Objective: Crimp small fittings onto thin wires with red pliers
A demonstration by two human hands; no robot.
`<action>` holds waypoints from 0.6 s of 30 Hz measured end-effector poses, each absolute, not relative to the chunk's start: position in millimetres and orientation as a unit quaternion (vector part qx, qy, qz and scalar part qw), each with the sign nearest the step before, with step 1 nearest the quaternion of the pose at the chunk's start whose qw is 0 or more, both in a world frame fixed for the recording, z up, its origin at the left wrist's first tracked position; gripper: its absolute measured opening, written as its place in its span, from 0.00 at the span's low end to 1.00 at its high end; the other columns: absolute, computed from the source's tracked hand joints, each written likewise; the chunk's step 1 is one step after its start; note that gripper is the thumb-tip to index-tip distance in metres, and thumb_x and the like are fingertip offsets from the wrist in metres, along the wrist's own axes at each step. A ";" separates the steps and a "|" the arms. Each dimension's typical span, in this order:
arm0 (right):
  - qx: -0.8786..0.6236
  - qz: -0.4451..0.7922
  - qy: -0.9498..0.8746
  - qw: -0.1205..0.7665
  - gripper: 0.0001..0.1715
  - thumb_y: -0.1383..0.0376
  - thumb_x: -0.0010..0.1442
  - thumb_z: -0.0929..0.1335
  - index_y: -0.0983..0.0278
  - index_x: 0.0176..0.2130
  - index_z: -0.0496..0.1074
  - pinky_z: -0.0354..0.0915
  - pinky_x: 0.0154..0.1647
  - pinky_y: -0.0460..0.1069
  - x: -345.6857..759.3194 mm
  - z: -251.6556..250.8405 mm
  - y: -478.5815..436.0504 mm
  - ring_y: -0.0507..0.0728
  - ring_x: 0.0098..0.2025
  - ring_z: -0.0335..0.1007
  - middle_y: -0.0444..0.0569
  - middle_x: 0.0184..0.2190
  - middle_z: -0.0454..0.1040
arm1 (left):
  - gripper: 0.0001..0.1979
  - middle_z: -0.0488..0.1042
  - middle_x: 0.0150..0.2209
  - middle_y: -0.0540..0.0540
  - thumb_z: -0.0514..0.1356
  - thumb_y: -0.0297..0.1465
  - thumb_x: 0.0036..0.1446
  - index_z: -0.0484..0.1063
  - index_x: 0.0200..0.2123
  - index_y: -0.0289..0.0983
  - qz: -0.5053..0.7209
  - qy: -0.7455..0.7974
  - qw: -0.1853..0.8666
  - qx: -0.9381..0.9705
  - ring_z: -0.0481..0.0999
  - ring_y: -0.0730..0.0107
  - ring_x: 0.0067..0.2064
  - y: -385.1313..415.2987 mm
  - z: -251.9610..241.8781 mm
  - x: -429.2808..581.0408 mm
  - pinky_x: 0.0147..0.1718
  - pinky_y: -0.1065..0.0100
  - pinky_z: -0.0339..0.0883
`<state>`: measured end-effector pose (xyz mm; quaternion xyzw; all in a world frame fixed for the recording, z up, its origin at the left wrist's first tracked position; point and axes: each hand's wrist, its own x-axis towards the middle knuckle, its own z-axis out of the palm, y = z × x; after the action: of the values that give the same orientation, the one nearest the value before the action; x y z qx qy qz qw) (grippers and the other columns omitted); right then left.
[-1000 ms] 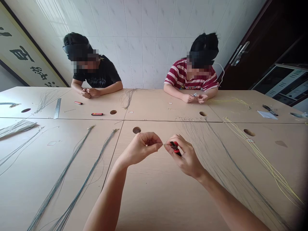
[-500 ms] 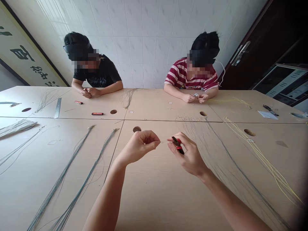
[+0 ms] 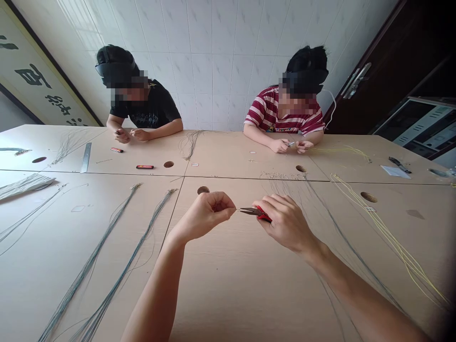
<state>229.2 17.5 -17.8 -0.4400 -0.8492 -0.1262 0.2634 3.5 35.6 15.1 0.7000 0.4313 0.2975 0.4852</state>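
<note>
My left hand (image 3: 206, 213) is closed in a pinch on something too small to make out, held just above the table. My right hand (image 3: 285, 221) grips red-handled pliers (image 3: 254, 212), whose dark tips point left and meet my left fingertips. Both hands hover over the light wooden table (image 3: 228, 285) near its middle seam. Long bundles of grey wire (image 3: 117, 280) lie to the left of my left arm. More thin grey wires (image 3: 342, 237) run under and beside my right forearm.
Two other people sit across the table, each with hands busy on small parts. Yellow wires (image 3: 392, 237) lie at the right. A metal ruler (image 3: 86, 156), a red-and-black tool (image 3: 144, 166) and round cable holes (image 3: 203, 190) are on the far half.
My right hand turned the pliers so the tips now point left and reach my left fingertips. Both hands stayed in about the same place.
</note>
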 end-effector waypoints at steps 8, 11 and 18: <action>-0.441 -0.134 -0.850 0.255 0.07 0.74 0.58 0.65 0.63 0.32 0.69 0.51 0.33 0.50 227.5 -17.4 16.5 0.55 0.31 0.63 0.43 0.26 0.73 | 0.06 0.65 0.25 0.52 0.60 0.31 0.55 0.73 0.29 0.35 0.301 0.440 0.470 0.703 0.61 0.77 0.27 35.1 15.1 2.3 0.24 0.74 0.57; -0.442 -0.132 -0.850 0.254 0.07 0.74 0.58 0.65 0.63 0.32 0.69 0.52 0.32 0.49 226.6 -17.8 16.6 0.55 0.30 0.62 0.43 0.26 0.72 | 0.06 0.65 0.25 0.52 0.60 0.31 0.56 0.72 0.29 0.36 0.299 0.440 0.468 0.706 0.61 0.77 0.27 34.6 14.7 2.1 0.24 0.74 0.56; -0.443 -0.121 -0.850 0.257 0.09 0.75 0.58 0.64 0.62 0.32 0.69 0.52 0.32 0.49 225.3 -20.7 18.0 0.55 0.30 0.62 0.43 0.26 0.73 | 0.06 0.64 0.24 0.53 0.59 0.31 0.56 0.72 0.28 0.36 0.296 0.442 0.463 0.709 0.61 0.78 0.26 34.0 15.7 2.9 0.23 0.74 0.56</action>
<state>225.3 18.0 -20.7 -0.4430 -0.8504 -0.1208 0.2568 2.9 34.0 15.7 0.7089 0.4423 0.2959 0.4629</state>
